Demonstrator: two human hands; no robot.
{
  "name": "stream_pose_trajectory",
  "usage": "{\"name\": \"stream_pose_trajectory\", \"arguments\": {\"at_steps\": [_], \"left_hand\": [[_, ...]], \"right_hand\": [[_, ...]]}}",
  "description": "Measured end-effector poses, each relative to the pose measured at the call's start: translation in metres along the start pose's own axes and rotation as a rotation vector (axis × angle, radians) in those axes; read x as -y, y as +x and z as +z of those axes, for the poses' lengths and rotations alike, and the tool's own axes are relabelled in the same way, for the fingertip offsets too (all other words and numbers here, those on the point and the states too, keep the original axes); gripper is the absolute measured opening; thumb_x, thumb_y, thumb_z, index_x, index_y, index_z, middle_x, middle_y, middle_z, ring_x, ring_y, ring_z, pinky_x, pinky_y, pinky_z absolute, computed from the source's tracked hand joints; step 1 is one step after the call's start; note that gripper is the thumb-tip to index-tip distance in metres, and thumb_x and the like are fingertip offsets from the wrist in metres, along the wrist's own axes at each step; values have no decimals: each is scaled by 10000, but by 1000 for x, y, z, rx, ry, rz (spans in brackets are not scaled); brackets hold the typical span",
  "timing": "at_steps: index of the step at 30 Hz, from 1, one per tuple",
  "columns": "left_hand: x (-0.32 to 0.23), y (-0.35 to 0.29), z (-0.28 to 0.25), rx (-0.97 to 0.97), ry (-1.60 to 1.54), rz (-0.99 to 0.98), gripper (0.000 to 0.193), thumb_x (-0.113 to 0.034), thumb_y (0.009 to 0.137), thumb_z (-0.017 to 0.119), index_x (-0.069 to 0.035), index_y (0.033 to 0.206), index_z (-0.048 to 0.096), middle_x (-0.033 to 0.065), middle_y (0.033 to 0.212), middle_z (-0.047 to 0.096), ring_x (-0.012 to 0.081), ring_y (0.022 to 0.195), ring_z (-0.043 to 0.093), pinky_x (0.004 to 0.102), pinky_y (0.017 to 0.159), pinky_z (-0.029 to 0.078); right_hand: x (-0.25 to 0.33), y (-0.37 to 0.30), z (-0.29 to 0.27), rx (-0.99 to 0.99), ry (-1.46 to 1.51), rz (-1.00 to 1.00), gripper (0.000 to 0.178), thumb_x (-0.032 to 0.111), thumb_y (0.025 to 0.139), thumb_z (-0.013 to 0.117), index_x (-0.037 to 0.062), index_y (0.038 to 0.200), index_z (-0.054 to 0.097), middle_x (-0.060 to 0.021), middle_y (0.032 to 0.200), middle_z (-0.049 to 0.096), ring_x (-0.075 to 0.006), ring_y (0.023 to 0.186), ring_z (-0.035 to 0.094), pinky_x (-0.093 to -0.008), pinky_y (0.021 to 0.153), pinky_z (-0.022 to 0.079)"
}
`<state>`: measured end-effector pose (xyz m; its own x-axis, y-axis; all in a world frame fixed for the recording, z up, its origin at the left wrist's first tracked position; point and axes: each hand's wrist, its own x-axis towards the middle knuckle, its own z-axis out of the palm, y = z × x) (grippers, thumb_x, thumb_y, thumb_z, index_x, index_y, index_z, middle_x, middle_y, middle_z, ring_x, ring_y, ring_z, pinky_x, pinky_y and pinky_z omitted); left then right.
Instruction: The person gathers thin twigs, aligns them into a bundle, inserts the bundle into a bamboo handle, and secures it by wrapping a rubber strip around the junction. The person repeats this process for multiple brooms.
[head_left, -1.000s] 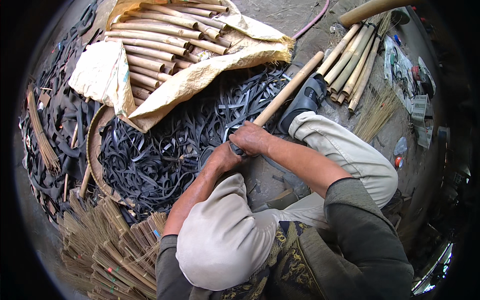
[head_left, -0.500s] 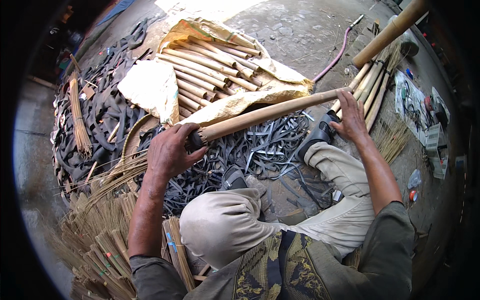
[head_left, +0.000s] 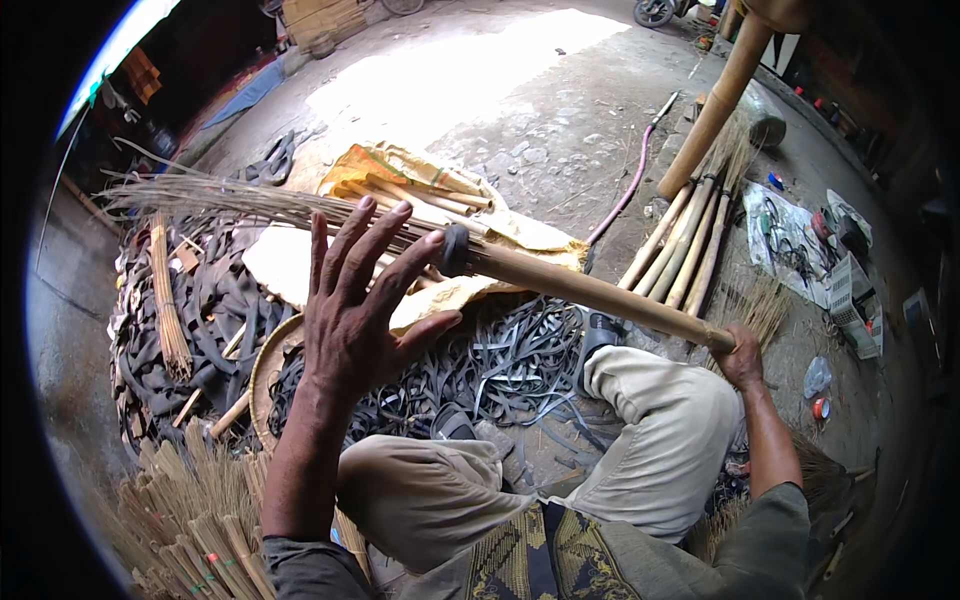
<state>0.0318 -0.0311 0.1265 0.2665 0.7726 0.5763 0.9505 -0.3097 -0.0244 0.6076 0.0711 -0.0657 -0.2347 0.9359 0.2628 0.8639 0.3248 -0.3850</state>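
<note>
A stick broom point(head_left: 600, 295) lies slantwise across the space before me, its bamboo handle running down to the right. My right hand point(head_left: 742, 358) is closed around the handle's end. A black rubber band point(head_left: 454, 250) rings the other end, where a sheaf of thin sticks point(head_left: 220, 192) fans out to the left. Beside that band my left hand point(head_left: 350, 290) is raised, its fingers spread. Whether the fingertips touch the sticks I cannot tell. The left hand covers part of the sheaf.
Beyond the broom, a woven sack point(head_left: 500, 225) holds several bamboo handles. Black rubber strips point(head_left: 500, 350) heap by my feet. Several brooms point(head_left: 680, 250) lie to the right, near a bamboo post point(head_left: 715, 110). Stick bundles point(head_left: 200, 520) crowd the lower left.
My left hand has opened and come away from the banded end. The handle's right end has swung down toward me in my right hand, and the stick sheaf now shows at left. The view has tilted upward.
</note>
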Motion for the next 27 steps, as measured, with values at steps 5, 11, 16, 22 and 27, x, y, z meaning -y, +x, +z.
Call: {"name": "stream_pose_trajectory", "arguments": {"at_steps": [5, 11, 16, 22, 27], "left_hand": [[-14, 0, 19, 77, -308, -147, 538, -173, 792, 867, -126, 1290, 669, 159, 1496, 534, 375, 1360, 541, 471, 1111, 486], [-7, -26, 37, 370, -448, -296, 429, -78, 821, 798, -75, 1230, 665, 177, 1436, 565, 377, 1336, 560, 464, 1106, 475], [8, -38, 46, 472, -436, -343, 382, -93, 833, 772, -34, 1194, 665, 197, 1334, 624, 391, 1247, 615, 448, 1057, 496], [19, -48, 59, 540, -464, -445, 346, -100, 838, 772, -20, 1166, 695, 202, 1287, 646, 375, 1189, 645, 438, 1017, 519], [25, -55, 63, 549, -526, -520, 346, -82, 839, 770, -24, 1172, 695, 198, 1281, 645, 348, 1137, 660, 418, 970, 540]], "right_hand": [[-21, -109, 67, -238, 222, 426, 271, 245, 842, 829, 59, 940, 658, -124, 824, 649, -317, 799, 667, -427, 729, 524], [-3, -169, 123, -431, 611, 822, 290, 278, 919, 792, 25, 905, 651, -18, 722, 648, -163, 604, 632, -336, 600, 512], [-1, -148, 141, -615, 844, 1052, 292, 269, 909, 780, 16, 857, 643, -19, 628, 612, -143, 489, 617, -322, 466, 487], [-21, -109, 157, -439, 671, 1244, 430, 342, 890, 757, -44, 928, 572, -60, 600, 589, -177, 458, 600, -352, 450, 484], [-27, -84, 187, -291, 645, 1286, 509, 354, 875, 759, -62, 1053, 527, -65, 660, 578, -188, 494, 590, -365, 458, 496]]}}
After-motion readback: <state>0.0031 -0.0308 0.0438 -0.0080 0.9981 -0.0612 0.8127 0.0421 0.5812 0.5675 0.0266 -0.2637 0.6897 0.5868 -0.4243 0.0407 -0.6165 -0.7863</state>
